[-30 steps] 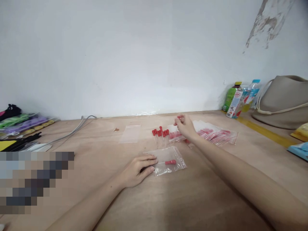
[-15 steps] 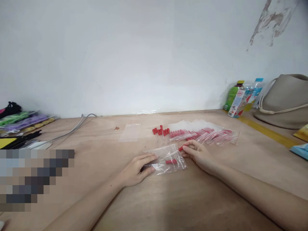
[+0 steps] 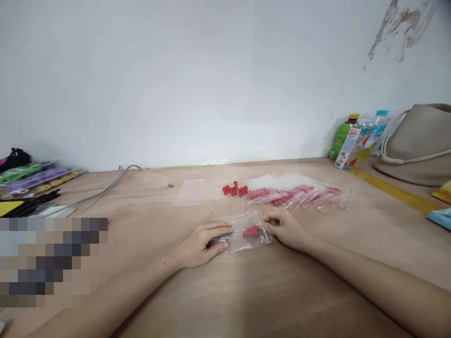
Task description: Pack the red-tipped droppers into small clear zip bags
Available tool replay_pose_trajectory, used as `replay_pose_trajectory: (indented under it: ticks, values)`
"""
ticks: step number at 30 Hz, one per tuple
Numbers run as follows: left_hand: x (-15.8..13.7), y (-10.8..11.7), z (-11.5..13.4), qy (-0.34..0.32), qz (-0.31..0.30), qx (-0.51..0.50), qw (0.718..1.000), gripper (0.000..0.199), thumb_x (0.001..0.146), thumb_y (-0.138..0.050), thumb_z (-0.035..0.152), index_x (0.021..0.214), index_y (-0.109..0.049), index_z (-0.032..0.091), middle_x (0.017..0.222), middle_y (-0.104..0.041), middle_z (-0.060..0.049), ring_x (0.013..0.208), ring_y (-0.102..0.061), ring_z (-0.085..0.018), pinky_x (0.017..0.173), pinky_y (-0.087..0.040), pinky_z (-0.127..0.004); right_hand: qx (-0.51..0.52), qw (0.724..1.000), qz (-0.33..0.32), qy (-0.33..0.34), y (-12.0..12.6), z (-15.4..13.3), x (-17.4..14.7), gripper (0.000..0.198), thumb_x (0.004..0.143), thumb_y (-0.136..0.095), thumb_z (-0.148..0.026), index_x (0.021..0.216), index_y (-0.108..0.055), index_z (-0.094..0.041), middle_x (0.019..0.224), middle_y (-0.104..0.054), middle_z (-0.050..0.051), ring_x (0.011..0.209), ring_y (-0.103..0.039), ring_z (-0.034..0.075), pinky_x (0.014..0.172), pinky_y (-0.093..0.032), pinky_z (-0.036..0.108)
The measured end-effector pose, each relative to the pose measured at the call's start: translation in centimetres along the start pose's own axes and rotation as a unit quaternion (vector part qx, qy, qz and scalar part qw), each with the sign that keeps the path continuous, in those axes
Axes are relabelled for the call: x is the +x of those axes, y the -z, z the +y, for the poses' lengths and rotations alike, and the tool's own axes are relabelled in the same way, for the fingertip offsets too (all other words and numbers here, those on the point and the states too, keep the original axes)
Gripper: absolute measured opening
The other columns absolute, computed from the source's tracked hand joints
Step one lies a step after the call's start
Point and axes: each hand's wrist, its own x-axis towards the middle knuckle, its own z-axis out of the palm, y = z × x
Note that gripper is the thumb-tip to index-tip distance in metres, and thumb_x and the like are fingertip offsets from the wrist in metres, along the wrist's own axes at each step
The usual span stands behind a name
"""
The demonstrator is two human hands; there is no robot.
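A clear zip bag (image 3: 243, 244) lies on the wooden table, its opening toward the right. Two droppers with red rubber bulbs (image 3: 251, 232) are inside it side by side, their thin clear tubes pointing left. My left hand (image 3: 206, 241) rests on the bag's left end, fingers stretched out over the film and thumb apart below. At the right end, the fingertips of my right hand (image 3: 283, 227) are pinched together at the bag's mouth; the film between them is partly hidden. Behind the bag lies a bunch of loose red-bulbed droppers (image 3: 236, 191).
Filled bags of red-bulbed droppers (image 3: 299, 195) overlap behind my right hand. A flat clear bag (image 3: 190, 192) lies back left. Bottles (image 3: 347, 143) and a grey drawstring bag (image 3: 416, 141) stand at the right. A grey cable (image 3: 102, 192) and colourful packs (image 3: 35, 176) are at the left.
The second dropper has gone from my right fingers into the bag, beside the first one. My right hand has moved slightly left and closed at the bag's mouth. My left hand stays nearly still.
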Motion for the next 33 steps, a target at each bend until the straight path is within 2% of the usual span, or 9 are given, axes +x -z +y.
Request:
replay_pose_trajectory:
  ticks: [4, 7, 12, 18, 22, 25, 28, 31, 33]
  values:
    - [0.2, 0.1, 0.0, -0.002, -0.002, -0.003, 1.000, 0.036, 0.086, -0.048, 0.028, 0.121, -0.051, 0.023, 0.122, -0.053, -0.006, 0.113, -0.048, -0.020, 0.098, -0.037, -0.038, -0.019, 0.985, -0.147, 0.091, 1.9, -1.1, -0.2, 0.024, 0.080, -0.045, -0.028, 0.080, -0.066, -0.017, 0.086, -0.059, 0.005, 0.084, -0.054, 0.016, 0.075, -0.041, 0.028]
    - [0.2, 0.1, -0.1, 0.008, -0.009, -0.009, 1.000, 0.037, 0.086, -0.048, 0.028, 0.122, -0.050, 0.024, 0.124, -0.052, -0.005, 0.115, -0.046, -0.020, 0.100, -0.035, -0.038, -0.053, 0.972, -0.209, 0.094, 3.7, -2.1, 0.5, 0.023, 0.080, -0.044, -0.024, 0.087, -0.066, -0.018, 0.090, -0.063, 0.004, 0.085, -0.056, 0.015, 0.076, -0.042, 0.027]
    - [0.0, 0.0, -0.4, 0.011, -0.001, -0.031, 0.999, 0.034, 0.086, -0.049, 0.028, 0.119, -0.053, 0.022, 0.123, -0.053, -0.006, 0.115, -0.047, -0.020, 0.099, -0.037, -0.038, -0.245, 0.966, -0.016, 0.078, 3.9, -2.6, 5.4, 0.020, 0.077, -0.046, -0.021, 0.075, -0.066, -0.015, 0.072, -0.064, 0.004, 0.067, -0.056, 0.014, 0.064, -0.040, 0.024]
    - [0.1, 0.0, -0.4, 0.020, -0.003, -0.048, 0.999, 0.031, 0.088, -0.045, 0.029, 0.117, -0.055, 0.022, 0.122, -0.054, -0.006, 0.114, -0.047, -0.021, 0.097, -0.039, -0.038, -0.328, 0.944, 0.023, -0.023, 0.7, -0.6, 11.8, 0.022, 0.078, -0.048, -0.022, 0.080, -0.066, -0.011, 0.099, -0.058, 0.017, 0.088, -0.056, 0.022, 0.080, -0.038, 0.031]
    - [0.1, 0.0, -0.3, 0.013, 0.003, -0.047, 0.999, 0.031, 0.089, -0.043, 0.028, 0.117, -0.055, 0.022, 0.120, -0.055, -0.006, 0.113, -0.048, -0.020, 0.096, -0.040, -0.038, -0.290, 0.955, 0.038, -0.050, 0.0, 0.5, 12.8, 0.017, 0.072, -0.055, -0.025, 0.071, -0.066, -0.012, 0.094, -0.060, 0.017, 0.083, -0.057, 0.024, 0.074, -0.040, 0.033]
    - [0.1, -0.1, -0.3, 0.001, 0.012, -0.040, 0.999, 0.031, 0.087, -0.046, 0.028, 0.117, -0.055, 0.021, 0.120, -0.055, -0.007, 0.112, -0.049, -0.019, 0.096, -0.040, -0.037, -0.230, 0.970, 0.049, -0.061, 0.5, 0.8, 12.8, 0.018, 0.071, -0.055, -0.028, 0.063, -0.063, -0.014, 0.072, -0.063, 0.010, 0.068, -0.058, 0.019, 0.063, -0.042, 0.029]
    - [0.1, -0.2, -0.4, -0.004, 0.016, -0.037, 0.999, 0.031, 0.087, -0.047, 0.027, 0.117, -0.055, 0.022, 0.119, -0.055, -0.007, 0.111, -0.049, -0.020, 0.096, -0.040, -0.038, -0.159, 0.982, 0.079, -0.063, 1.7, 0.4, 12.4, 0.023, 0.077, -0.046, -0.031, 0.073, -0.060, -0.014, 0.068, -0.063, 0.005, 0.058, -0.056, 0.013, 0.054, -0.042, 0.024]
    - [0.1, -0.2, -0.3, -0.005, 0.020, -0.038, 0.999, 0.031, 0.087, -0.047, 0.027, 0.116, -0.055, 0.022, 0.119, -0.056, -0.007, 0.111, -0.049, -0.020, 0.095, -0.040, -0.038, -0.042, 0.985, 0.164, -0.038, 3.3, -0.3, 10.8, 0.024, 0.083, -0.036, -0.033, 0.093, -0.049, -0.016, 0.081, -0.063, 0.004, 0.057, -0.055, 0.009, 0.053, -0.043, 0.022]
    - [0.1, -0.2, -0.3, -0.004, 0.023, -0.037, 0.999, 0.031, 0.087, -0.047, 0.027, 0.116, -0.055, 0.022, 0.118, -0.056, -0.007, 0.111, -0.049, -0.020, 0.096, -0.040, -0.038, 0.086, 0.962, 0.258, -0.009, 4.1, -0.5, 8.7, 0.024, 0.081, -0.041, -0.038, 0.096, -0.041, -0.019, 0.076, -0.060, 0.000, 0.054, -0.054, 0.008, 0.052, -0.043, 0.021]
